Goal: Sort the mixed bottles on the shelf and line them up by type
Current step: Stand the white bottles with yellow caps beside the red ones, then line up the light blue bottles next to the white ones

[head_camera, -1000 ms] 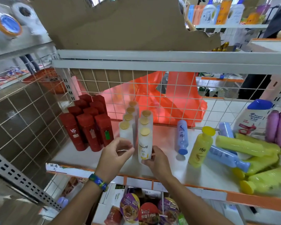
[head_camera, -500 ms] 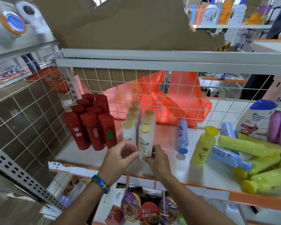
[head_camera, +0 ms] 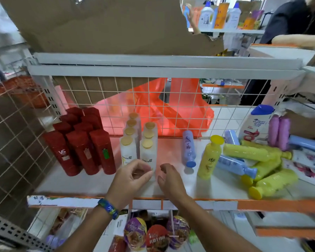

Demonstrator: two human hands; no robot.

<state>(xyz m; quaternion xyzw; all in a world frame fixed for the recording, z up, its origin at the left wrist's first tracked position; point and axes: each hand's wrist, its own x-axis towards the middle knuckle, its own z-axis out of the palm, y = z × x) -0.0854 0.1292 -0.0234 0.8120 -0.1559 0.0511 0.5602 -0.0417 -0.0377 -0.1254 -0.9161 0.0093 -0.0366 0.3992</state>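
On the white shelf (head_camera: 91,182), red bottles (head_camera: 80,148) stand grouped at the left. Beside them, white gold-capped bottles (head_camera: 129,151) stand in two rows. My left hand (head_camera: 131,179), fingers loosely curled, touches the base of the front white bottle (head_camera: 148,155) of the right row. My right hand (head_camera: 169,180) hovers just right of that bottle, relaxed and holding nothing. A blue bottle (head_camera: 188,148) stands cap down, and a yellow bottle (head_camera: 210,157) is upright. Further right, yellow bottles (head_camera: 253,153) and a blue bottle (head_camera: 233,164) lie in a jumble.
A large white bottle with a blue cap (head_camera: 256,124) and purple bottles (head_camera: 278,131) stand at the back right. A wire mesh (head_camera: 171,99) closes the back, with an orange bag (head_camera: 180,110) behind it. Bowl noodles (head_camera: 153,235) fill the shelf below. Another person's arm (head_camera: 298,40) rests upper right.
Both hands were round the front white bottle, setting it in line. Now my right hand has come off it and drawn back slightly, and my left hand has loosened.
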